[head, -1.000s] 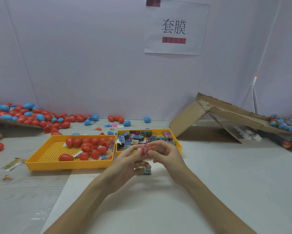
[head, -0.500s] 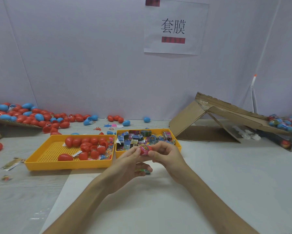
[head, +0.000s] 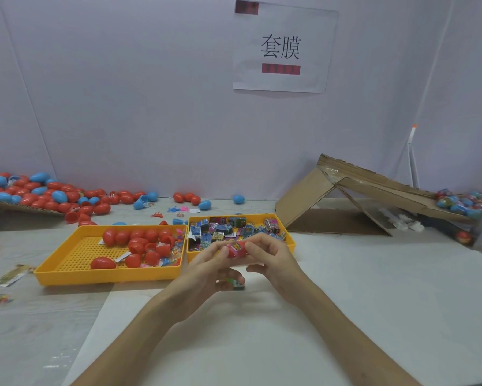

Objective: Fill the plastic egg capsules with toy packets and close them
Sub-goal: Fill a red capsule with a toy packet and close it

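Both hands meet at the table's middle around one red egg capsule [head: 236, 249] with a colourful toy packet showing at its top. My left hand [head: 206, 270] pinches its left side and also tucks a small green packet [head: 235, 284] under its lower fingers. My right hand [head: 270, 256] grips the capsule's right side. Just behind them sits a yellow tray [head: 288, 240] full of toy packets. To its left a larger yellow tray [head: 64, 268] holds several red capsules.
Heaps of red and blue capsules [head: 36, 195] lie along the back left wall. A folded cardboard ramp [head: 345, 196] stands at the right, with filled eggs [head: 462, 203] at its far end. Loose scraps [head: 11, 275] lie at the left.
My hands have stayed together on the red capsule, with the fingers shifting slightly around it. The green packet stays under my left fingers.
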{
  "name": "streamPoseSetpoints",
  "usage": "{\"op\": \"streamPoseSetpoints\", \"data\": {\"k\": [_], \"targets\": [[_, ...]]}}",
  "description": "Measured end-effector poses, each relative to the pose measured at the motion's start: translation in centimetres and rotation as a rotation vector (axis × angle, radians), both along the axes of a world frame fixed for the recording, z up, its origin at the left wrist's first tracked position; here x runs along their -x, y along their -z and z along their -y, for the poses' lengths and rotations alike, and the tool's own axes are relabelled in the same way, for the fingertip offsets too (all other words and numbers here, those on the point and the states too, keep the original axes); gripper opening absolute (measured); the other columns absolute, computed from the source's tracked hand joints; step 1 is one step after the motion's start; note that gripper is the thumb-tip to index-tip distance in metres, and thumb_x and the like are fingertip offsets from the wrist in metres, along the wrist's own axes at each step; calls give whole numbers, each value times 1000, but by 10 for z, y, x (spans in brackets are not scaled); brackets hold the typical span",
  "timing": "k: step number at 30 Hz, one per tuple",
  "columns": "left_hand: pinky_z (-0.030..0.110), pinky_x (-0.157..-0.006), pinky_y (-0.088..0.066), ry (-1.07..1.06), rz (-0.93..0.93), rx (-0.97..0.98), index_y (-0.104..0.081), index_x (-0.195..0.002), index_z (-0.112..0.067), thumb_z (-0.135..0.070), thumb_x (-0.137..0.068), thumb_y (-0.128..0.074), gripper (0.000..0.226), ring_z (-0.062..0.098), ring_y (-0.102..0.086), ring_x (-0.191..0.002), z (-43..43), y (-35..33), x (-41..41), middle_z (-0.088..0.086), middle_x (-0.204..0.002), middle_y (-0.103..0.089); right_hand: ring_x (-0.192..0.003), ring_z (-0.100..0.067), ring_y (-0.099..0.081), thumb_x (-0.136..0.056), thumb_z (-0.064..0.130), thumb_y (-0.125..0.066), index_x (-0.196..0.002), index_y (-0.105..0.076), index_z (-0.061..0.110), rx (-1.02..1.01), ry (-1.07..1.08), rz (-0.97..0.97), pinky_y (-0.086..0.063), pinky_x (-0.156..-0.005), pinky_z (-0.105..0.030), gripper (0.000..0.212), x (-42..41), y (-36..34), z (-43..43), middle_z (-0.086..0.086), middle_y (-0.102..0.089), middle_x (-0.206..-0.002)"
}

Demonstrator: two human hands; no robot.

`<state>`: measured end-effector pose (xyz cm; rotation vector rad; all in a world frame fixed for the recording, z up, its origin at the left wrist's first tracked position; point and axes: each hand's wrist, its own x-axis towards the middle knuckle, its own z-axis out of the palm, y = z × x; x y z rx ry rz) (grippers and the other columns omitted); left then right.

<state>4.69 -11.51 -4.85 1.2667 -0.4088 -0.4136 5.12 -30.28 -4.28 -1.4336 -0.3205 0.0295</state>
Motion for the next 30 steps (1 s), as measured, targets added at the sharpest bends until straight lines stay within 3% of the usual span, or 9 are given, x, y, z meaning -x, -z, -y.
{"op": "streamPoseSetpoints", "data": {"k": [6, 11, 18, 25, 30], "targets": [[33, -75, -51, -20, 11, -59, -53, -134, -12, -36, -93, -62, 49, 27, -69, -87, 3, 2, 4, 5, -99, -73, -79, -20, -71, -81, 27, -74, -93, -70, 5, 19, 26, -11, -55, -73, -30, 26, -3, 3, 1, -10, -74, -85], [31, -73, -51, -21, 23, -88, -51, -134, -13, -38, -91, -62, 51, 32, -69, -90, 4, 1, 4, 15, -88, -70, -81, -26, -72, -84, 15, -70, -90, -68, -3, -98, -36, -1, -60, -80, -37, 19, -6, 4, 2, -15, -73, -84], [31, -72, -51, -22, 42, -106, -50, -135, -11, -31, -95, -61, 46, 32, -69, -88, 4, 0, 5, 21, -94, -68, -81, -26, -73, -85, 16, -70, -86, -70, 0, -106, -39, 20, -60, -77, -36, 16, -7, 5, 2, -17, -73, -85], [28, -70, -52, -30, 58, -115, -50, -133, -12, -34, -92, -63, 48, 30, -71, -86, 3, 1, 3, 17, -85, -71, -82, -26, -73, -86, 17, -70, -85, -70, 1, -107, -50, 14, -60, -79, -36, 16, -8, 8, 2, -16, -73, -85], [29, -68, -51, -65, 108, -137, -54, -130, -14, -30, -88, -70, 48, 21, -68, -80, 3, 0, 2, 8, -91, -73, -76, -18, -64, -86, 36, -70, -92, -70, 12, -24, -56, -71, -53, -89, -47, 25, -8, 8, 2, -5, -69, -81]]}}
